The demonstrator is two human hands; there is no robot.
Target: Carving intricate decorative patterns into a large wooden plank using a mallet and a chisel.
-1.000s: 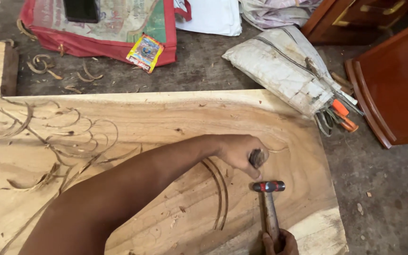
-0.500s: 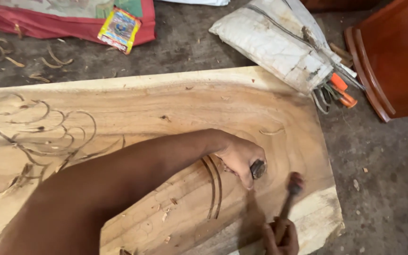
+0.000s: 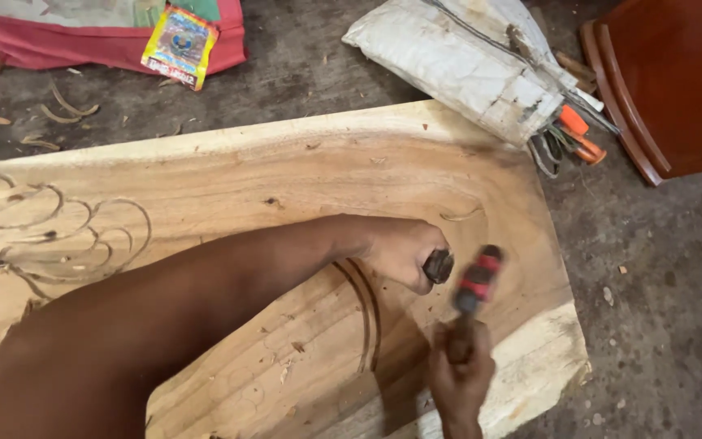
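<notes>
A large pale wooden slab [image 3: 286, 179] lies on the ground, with curved grooves carved at its left and a curved double groove [image 3: 365, 313] near my hands. My left hand [image 3: 404, 250] is closed around a chisel; only its dark butt end [image 3: 438, 266] shows. My right hand [image 3: 458, 374], at the bottom edge of the head view, grips the handle of a hammer with a red and black head [image 3: 478, 280]. The hammer head is just right of the chisel's end, slightly blurred.
A dirty white sack [image 3: 465, 61] with orange-handled tools [image 3: 578, 138] lies beyond the slab's far right corner. Red-brown wooden furniture [image 3: 668, 89] stands at the right. A red cloth [image 3: 83, 45] and a small colourful packet [image 3: 179, 45] lie at the top left. Wood shavings litter the ground.
The hammer has swung from lying flat below the chisel to raised beside its butt end. The view has shifted and closed in on the slab. My left hand stays on the chisel.
</notes>
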